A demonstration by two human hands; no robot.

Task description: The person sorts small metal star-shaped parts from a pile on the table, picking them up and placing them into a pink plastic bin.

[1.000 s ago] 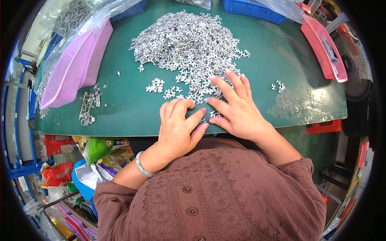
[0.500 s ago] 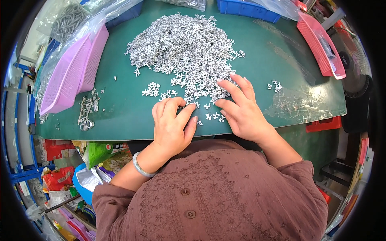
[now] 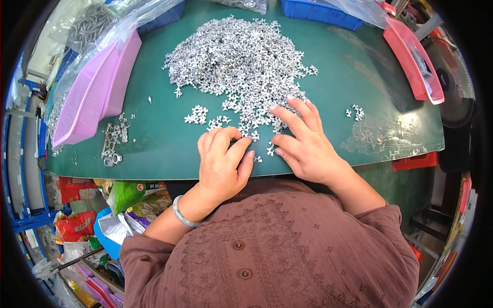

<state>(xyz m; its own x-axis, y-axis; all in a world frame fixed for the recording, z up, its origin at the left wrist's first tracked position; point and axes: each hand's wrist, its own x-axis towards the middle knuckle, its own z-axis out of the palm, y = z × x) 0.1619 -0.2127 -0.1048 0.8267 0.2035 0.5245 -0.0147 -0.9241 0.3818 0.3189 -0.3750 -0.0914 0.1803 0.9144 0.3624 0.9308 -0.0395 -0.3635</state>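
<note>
A large heap of small silver-grey metal pieces (image 3: 236, 56), each with several short prongs, spreads over a green tabletop (image 3: 154, 149). My left hand (image 3: 221, 161) rests at the heap's near edge, its fingers bent and its thumb apart from the index finger. A few loose pieces (image 3: 255, 136) lie by its fingertips, and no piece shows between them. To its right, my right hand (image 3: 310, 146) is spread, with its longer fingers reaching over the heap's near right side. Its thumb and index finger are beside some pieces (image 3: 270, 149) on the table. A small cluster (image 3: 196, 114) lies left of the heap.
Pink-purple baskets (image 3: 84, 97) stand at the left, near scattered metal rings and parts (image 3: 113, 138). A red-pink basket (image 3: 411, 61) sits at the right edge, with a fan (image 3: 447, 82) beyond it. Blue trays (image 3: 321, 14) line the far side. A few pieces (image 3: 355, 112) lie farther right.
My right hand has moved slightly left, and the loose pieces by its thumb now lie nearer my left hand. My left hand has hardly moved.
</note>
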